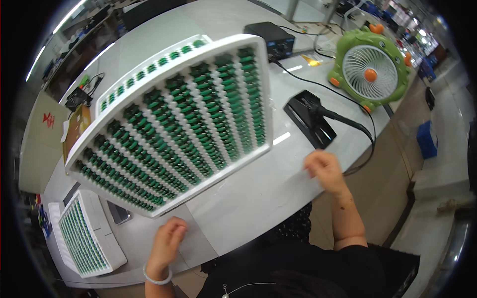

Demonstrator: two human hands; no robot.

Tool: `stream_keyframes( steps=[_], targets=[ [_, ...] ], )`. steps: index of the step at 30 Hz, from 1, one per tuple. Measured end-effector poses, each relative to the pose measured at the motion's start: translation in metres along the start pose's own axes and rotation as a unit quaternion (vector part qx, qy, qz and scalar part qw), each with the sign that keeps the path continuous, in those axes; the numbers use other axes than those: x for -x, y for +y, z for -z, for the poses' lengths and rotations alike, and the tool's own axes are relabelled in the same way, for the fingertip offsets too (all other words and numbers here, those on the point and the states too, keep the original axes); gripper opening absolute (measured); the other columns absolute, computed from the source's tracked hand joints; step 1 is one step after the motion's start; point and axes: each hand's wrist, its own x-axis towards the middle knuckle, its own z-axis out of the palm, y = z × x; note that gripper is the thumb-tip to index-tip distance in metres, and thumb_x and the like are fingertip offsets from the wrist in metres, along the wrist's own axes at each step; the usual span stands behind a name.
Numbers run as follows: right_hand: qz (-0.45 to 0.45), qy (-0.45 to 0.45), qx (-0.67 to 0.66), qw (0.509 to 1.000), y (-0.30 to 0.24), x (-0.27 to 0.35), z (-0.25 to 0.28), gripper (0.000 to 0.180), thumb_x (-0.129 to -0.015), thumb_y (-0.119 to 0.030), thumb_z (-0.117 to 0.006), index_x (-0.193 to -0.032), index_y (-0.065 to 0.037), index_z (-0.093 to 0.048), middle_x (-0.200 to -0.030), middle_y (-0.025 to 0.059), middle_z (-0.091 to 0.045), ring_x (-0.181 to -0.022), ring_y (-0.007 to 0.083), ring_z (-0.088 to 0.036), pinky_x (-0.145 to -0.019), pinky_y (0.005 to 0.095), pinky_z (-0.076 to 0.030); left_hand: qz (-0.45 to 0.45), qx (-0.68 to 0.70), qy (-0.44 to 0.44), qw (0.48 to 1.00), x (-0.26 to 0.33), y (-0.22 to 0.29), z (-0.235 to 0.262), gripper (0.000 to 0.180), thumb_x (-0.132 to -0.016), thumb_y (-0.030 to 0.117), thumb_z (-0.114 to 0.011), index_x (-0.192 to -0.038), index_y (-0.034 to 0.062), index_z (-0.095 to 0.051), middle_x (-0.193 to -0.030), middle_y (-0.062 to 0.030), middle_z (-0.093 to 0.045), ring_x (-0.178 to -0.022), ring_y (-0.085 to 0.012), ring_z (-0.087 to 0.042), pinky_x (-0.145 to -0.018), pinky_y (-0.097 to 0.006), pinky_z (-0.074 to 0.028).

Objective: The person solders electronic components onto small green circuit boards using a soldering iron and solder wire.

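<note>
A large white foam tray (272, 124) fills the middle, tilted, with many rows of small green ring-shaped parts (198, 116) in it. What holds the tray up is hidden. Just below its near edge is my left hand (169, 239), fingers curled in, a pale bangle at the wrist. My right hand (324, 170) hovers over the table's front edge, slightly smeared, its fingers bent together. Closest to it is a black soldering iron stand (325, 138) with a black-handled iron (343, 117) resting in it. Whatever either hand may hold is hidden.
Behind the big tray shows another white tray (154, 62) of green parts. A smaller-looking tray (84, 236) stands at the left beside a phone-like dark slab (119, 213). A black control box (271, 39), a cable (318, 82) and a green fan (370, 69) are far right.
</note>
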Motion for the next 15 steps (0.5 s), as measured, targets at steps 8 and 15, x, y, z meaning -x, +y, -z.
stream_keyframes(
  steps=[8, 15],
  targets=[
    [0.055, 0.313, 0.019, 0.948, 0.042, -0.039, 0.056, 0.055, -0.082, -0.014, -0.056, -0.130, -0.012, -0.030, -0.063, -0.0071, -0.038, -0.048, 0.0002, -0.029, -0.041, 0.0151, -0.020, -0.149, 0.399, 0.181, 0.886, 0.028, -0.004, 0.054, 0.015, -0.086, 0.017, -0.048, -0.087, 0.0030, -0.042, -0.065, -0.0017, -0.037, -0.056, -0.0087, -0.033, -0.048, -0.021, -0.028],
    [0.051, 0.356, 0.085, 0.929, 0.017, -0.035, 0.070, 0.029, -0.089, -0.031, -0.043, -0.100, -0.009, -0.059, -0.056, -0.0074, -0.038, -0.047, -0.0005, -0.030, -0.042, 0.0144, -0.019, -0.302, 0.318, 0.236, 0.867, 0.028, 0.027, 0.105, 0.026, -0.089, 0.030, -0.044, -0.081, 0.0059, -0.043, -0.060, 0.0011, -0.029, -0.051, -0.0076, -0.025, -0.045, -0.021, -0.022]
  ],
)
